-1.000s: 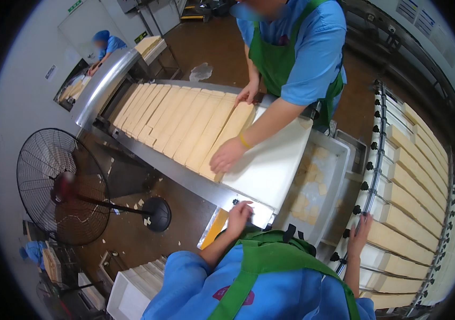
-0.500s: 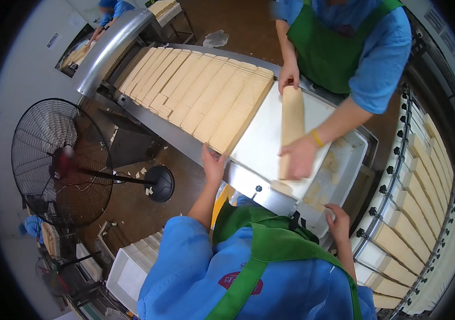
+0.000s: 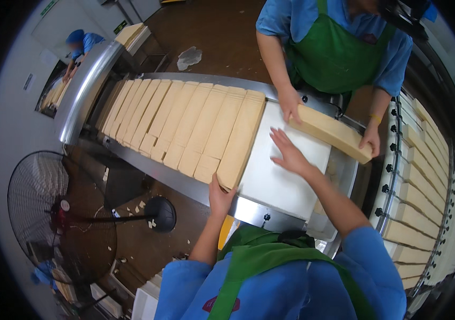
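At the middle of the frame, right where the row of pale slabs gives way to bare white belt [image 3: 283, 178], here's the action! The left hand [image 3: 221, 199] has its fingers and thumb cupped about the near end of the end slab [image 3: 244, 138], gripping that corner. The right hand [image 3: 293, 157] hovers over the belt, fingers spread, holding nothing, apart from the slab. That end slab lies last in the row, slanting from the upper middle of the frame down to the wearer's hand, pressed close against its neighbours.

Across the belt, upper right, a co-worker [image 3: 334, 53] has another slab [image 3: 334, 130] gripped by both ends, out over the belt's edge. Beyond, at the right of the frame, similar slabs [image 3: 416, 208] sit spaced out along a rack [image 3: 391, 160].

So, as I read it, this is the step of getting hold of the end slab: one end secured, the other not. The next move seems to call for the right hand to support the far part, keeping the long piece level; lifted by one end alone, it could well sag or crack.
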### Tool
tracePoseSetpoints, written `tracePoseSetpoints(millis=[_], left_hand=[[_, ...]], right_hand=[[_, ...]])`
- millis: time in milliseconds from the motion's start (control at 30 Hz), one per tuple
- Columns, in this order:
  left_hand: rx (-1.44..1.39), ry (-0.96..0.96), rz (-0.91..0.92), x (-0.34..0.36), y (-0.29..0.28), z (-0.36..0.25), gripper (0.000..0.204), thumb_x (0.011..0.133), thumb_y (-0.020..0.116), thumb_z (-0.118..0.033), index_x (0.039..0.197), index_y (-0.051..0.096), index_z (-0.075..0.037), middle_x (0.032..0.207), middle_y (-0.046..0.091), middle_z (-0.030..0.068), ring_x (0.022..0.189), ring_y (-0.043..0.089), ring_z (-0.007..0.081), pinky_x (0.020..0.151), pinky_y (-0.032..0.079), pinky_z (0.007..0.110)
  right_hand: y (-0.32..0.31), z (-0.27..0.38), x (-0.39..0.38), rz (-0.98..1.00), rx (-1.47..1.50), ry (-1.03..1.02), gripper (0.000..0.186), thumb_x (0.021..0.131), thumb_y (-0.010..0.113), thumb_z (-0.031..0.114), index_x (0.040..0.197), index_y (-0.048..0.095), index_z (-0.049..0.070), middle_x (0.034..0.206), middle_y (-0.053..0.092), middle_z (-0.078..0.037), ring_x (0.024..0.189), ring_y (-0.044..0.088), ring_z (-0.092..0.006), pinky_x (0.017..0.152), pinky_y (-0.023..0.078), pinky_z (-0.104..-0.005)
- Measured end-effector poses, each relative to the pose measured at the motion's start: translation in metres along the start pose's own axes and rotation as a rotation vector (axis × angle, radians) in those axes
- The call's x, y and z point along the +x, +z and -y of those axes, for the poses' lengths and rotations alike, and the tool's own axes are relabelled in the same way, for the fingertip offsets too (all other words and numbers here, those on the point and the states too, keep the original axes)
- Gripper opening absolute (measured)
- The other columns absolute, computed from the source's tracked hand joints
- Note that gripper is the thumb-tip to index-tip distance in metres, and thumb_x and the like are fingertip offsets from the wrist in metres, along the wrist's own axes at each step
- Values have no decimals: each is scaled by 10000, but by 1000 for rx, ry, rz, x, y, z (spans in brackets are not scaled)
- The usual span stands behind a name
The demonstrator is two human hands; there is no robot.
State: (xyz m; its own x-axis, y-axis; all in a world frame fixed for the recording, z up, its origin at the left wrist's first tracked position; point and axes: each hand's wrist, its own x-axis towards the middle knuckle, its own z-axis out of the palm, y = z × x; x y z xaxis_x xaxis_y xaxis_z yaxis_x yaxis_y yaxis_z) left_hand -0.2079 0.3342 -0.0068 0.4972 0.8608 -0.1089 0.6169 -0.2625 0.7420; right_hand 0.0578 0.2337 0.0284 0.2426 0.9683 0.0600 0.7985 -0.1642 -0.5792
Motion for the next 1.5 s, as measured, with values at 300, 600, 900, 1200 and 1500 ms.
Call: tracePoseSetpoints(millis=[300,600,900,1200,1500], left_hand=[[228,96,128,21,-3,6,897,651,801,-288,1341,331,39,980,588,242,853,596,382,705,498,418],[256,182,265,25,-10,-3,879,641,803,-256,1347,342,-6,1005,575,257,883,582,408,718,499,432],[475,456,629,30,-1,-19,958,667,789,-301,1408,223,-83,1042,503,280,864,568,435,742,496,462],[560,533,621,3,26,-105,869,616,818,-214,1314,306,-136,1131,448,302,968,546,465,823,483,476],[282,751,705,-136,68,-209,847,649,795,-199,1358,334,-176,1145,435,235,992,545,435,845,478,463]], right_hand=[[21,-65,178,33,-252,345,668,770,613,237,1364,363,59,1439,339,-101,1374,208,-315,1089,252,-464],[-4,-57,136,-60,-403,568,493,735,661,319,1158,557,88,1230,489,-62,1158,417,-282,1014,304,-449],[-19,-55,-107,-536,219,876,837,614,814,228,1297,360,60,1149,536,-181,1120,504,-369,953,405,-406],[-22,23,-244,-426,-1,999,1006,518,852,345,1363,330,188,1144,453,-190,959,571,-390,794,498,-432],[-110,61,-443,-760,-39,984,922,541,831,332,1342,391,205,1136,464,-164,1045,524,-363,855,462,-432]])
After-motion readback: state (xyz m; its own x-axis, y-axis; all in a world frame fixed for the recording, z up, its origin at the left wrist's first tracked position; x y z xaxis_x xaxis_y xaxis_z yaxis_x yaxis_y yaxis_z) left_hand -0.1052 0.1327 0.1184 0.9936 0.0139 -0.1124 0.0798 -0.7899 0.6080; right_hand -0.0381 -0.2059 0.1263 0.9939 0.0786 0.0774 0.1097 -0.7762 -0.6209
